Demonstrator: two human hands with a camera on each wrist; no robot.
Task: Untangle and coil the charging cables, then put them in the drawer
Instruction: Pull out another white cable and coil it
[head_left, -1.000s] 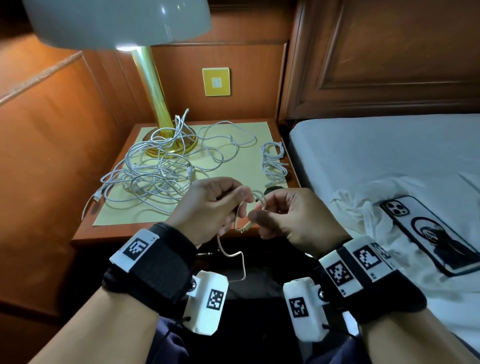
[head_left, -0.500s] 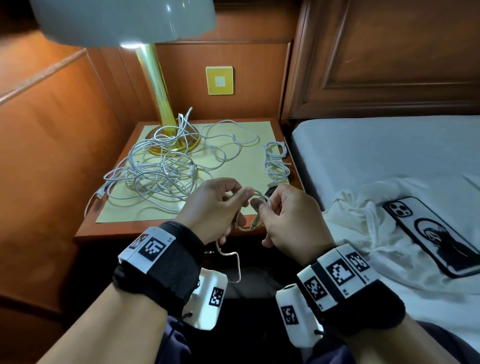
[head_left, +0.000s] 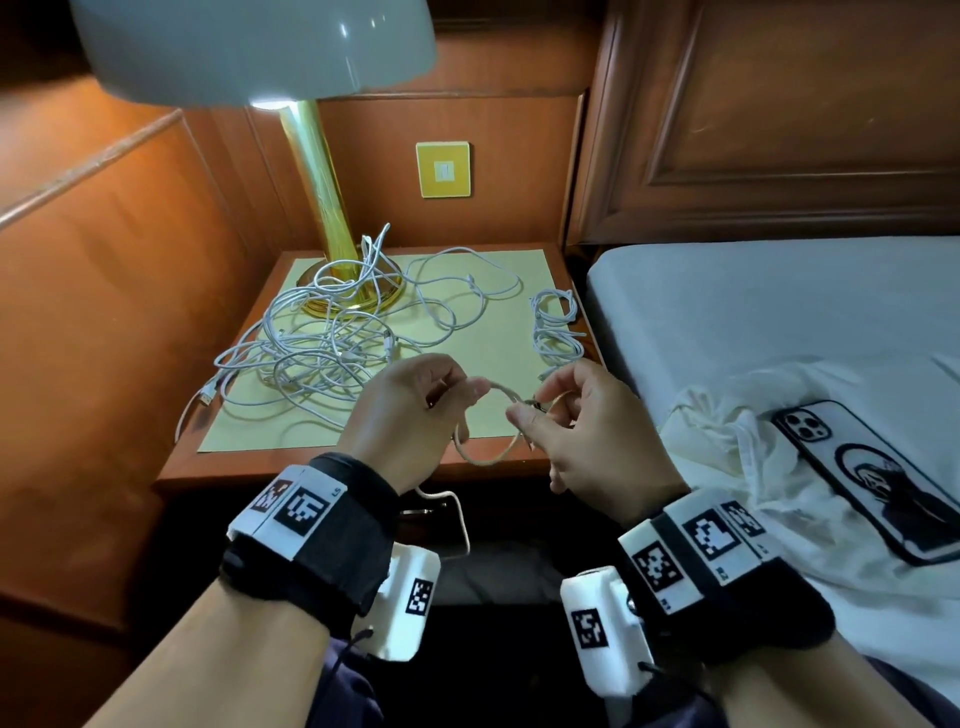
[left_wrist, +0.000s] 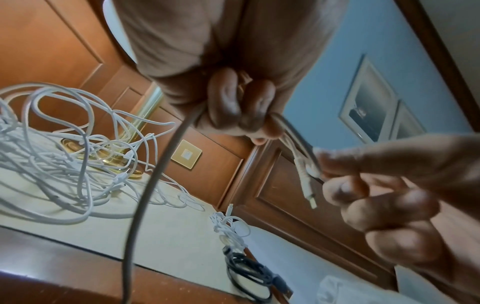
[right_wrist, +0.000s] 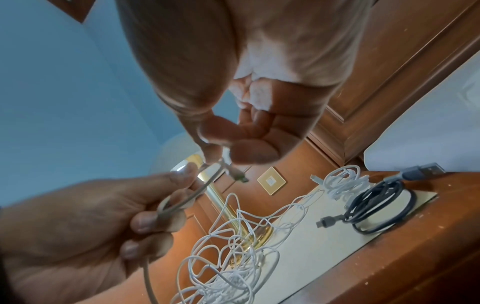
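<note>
Head view: my left hand and right hand each pinch beige cable; loose tail may snag, coil springs open.

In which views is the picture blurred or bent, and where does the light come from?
Head view: the lit lamp brightens the nightstand, straight edges bow outward. Left wrist view: the right hand is blurred, the tangled cables sharper. Right wrist view: the left hand is soft, the palm glares.
</note>
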